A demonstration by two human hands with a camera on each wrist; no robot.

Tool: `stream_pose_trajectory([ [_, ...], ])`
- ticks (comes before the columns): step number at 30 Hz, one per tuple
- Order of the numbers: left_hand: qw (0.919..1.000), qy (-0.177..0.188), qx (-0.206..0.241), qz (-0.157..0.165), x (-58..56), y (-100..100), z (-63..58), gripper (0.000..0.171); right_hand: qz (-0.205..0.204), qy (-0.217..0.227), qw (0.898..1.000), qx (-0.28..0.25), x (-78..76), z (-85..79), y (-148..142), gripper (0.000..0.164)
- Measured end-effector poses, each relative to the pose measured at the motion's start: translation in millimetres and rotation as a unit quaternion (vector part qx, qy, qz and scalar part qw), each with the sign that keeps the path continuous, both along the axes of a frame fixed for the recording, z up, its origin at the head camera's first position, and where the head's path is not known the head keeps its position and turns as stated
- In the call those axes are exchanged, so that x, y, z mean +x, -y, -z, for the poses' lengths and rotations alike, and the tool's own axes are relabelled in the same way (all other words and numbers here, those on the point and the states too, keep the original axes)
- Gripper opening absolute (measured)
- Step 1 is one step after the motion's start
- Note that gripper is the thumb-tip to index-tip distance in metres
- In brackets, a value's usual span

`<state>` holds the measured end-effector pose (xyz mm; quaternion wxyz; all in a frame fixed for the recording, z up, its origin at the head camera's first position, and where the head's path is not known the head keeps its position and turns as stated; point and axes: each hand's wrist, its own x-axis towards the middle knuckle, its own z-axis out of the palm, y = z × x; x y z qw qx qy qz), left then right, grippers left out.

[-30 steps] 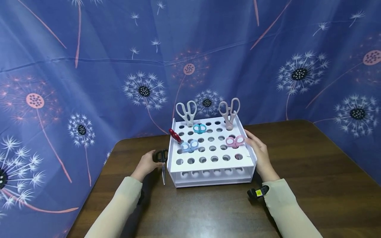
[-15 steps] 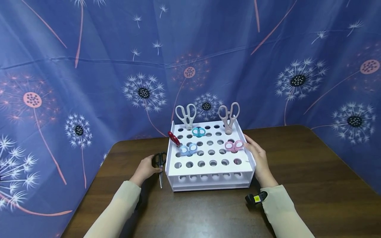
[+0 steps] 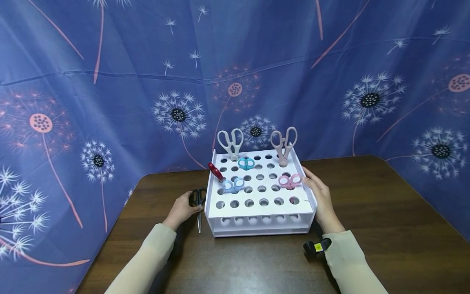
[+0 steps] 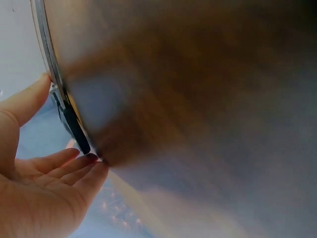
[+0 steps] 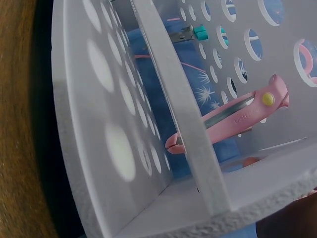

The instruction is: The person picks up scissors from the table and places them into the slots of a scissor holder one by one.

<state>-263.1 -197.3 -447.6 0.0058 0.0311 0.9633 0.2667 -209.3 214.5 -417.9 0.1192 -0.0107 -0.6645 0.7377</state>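
A pair of black scissors [image 3: 198, 200] lies flat on the table just left of a white rack [image 3: 264, 210] with rows of round holes. My left hand [image 3: 181, 210] spans the scissors, thumb near the pivot and fingertips at the handles, as the left wrist view shows. On the rack's right side wall, my right hand [image 3: 320, 196] grips the edge, and a fingertip [image 5: 250, 161] shows over it. Close to this hand, pink scissors [image 3: 289, 183] hang in the rack; their pink sheathed blade [image 5: 237, 116] appears below the top panel in the right wrist view.
Several other scissors stand in the rack: grey [image 3: 233, 145], beige [image 3: 283, 147], teal [image 3: 246, 163], light blue [image 3: 233, 185] and red-handled [image 3: 216, 172]. A brown wooden table [image 3: 257, 265] bears the rack. Behind it hangs a blue dandelion-print cloth [image 3: 304, 90].
The head view has tilted slightly, so everything sits a little lower in it. Both hands, the black scissors and the rack keep nearly the same places relative to each other.
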Motion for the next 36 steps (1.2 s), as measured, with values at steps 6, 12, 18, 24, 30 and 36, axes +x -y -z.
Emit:
stream_pose_trajectory([
  [6, 0.9997, 0.023, 0.004, 0.002, -7.0, -2, 1.0, 0.083, 0.0, 0.001, 1.0, 0.002, 2.4, 1.4, 1, 0.049],
  [12, 0.9991, 0.041, 0.003, 0.014, -16.4, -4, -2.4, 0.09, -0.003, -0.001, 1.0, 0.008, 1.9, -0.4, 0, 0.049],
  [18, 0.9988, 0.036, -0.032, 0.013, -21.9, -6, -9.7, 0.088, -0.003, 0.004, 1.0, 0.016, 1.2, -2.2, -1, 0.049],
  [24, 0.9988, 0.03, -0.038, 0.001, -25.7, -5, -10.7, 0.078, 0.0, 0.005, 1.0, 0.018, 2.1, -1.1, 1, 0.049],
  [30, 0.9995, 0.019, -0.003, -0.024, -27.4, -2, -14.0, 0.072, 0.0, 0.002, 1.0, 0.019, 2.2, -0.9, 1, 0.049],
  [36, 0.9989, 0.03, 0.01, -0.035, -31.1, 4, -23.5, 0.057, -0.001, -0.002, 1.0, 0.015, 0.4, -2.3, 0, 0.05],
])
